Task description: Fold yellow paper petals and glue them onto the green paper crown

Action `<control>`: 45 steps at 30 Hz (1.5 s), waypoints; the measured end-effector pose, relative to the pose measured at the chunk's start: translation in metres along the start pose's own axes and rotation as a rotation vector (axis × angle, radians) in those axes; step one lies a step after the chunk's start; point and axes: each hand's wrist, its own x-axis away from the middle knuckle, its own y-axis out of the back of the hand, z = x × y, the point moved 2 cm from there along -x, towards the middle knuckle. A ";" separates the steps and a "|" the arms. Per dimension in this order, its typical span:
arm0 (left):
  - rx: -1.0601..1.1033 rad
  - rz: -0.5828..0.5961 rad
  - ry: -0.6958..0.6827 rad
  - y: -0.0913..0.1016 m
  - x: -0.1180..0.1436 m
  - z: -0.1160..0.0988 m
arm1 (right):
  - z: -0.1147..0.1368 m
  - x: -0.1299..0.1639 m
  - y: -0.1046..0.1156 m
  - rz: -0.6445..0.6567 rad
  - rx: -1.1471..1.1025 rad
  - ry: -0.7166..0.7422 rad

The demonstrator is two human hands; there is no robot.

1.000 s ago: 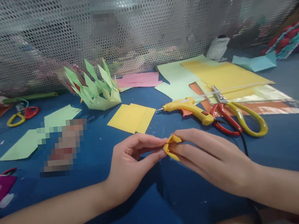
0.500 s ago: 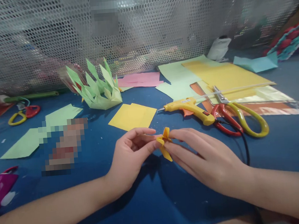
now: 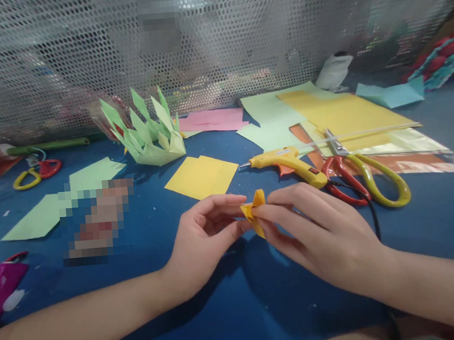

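**Head view: two hands pinch a small folded paper**

A little yellow folded paper (image 3: 254, 213) sits above the blue surface (image 3: 223, 317), pinched between the left hand (image 3: 201, 240) and right hand (image 3: 326, 235). It looks light and easy to crush, so hold its edges softly. A glue gun (image 3: 285, 163) lies nearby.

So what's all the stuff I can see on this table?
folded paper piece: 1, yellow, pinched between both hands
yellow squares: a small stack, behind the hands
glue gun: 1, yellow, right of the squares
large scissors: 1, red and yellow-green handles, beside the glue gun
paper sheets: several, green and yellow, far right
pink paper: a few sheets, by the mesh wall
spiky paper model: 1, light green, far left of centre
small scissors: 1, yellow and red, far left
table: 1, blue
left hand: 1, on the piece
right hand: 1, on the piece
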 end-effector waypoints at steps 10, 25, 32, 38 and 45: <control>-0.111 -0.005 -0.065 -0.002 0.002 -0.002 | -0.001 0.008 0.001 0.071 -0.122 0.011; 0.019 0.003 0.138 0.000 -0.001 0.004 | -0.002 0.012 -0.004 0.137 -0.183 0.010; 0.051 -0.021 0.176 0.002 -0.004 0.006 | 0.000 0.009 -0.003 0.151 -0.163 0.036; 0.071 -0.035 0.170 0.002 -0.005 0.004 | 0.001 0.008 -0.003 0.097 -0.095 0.057; 0.072 -0.075 0.153 0.004 -0.006 0.004 | 0.001 0.008 -0.004 0.118 -0.106 0.039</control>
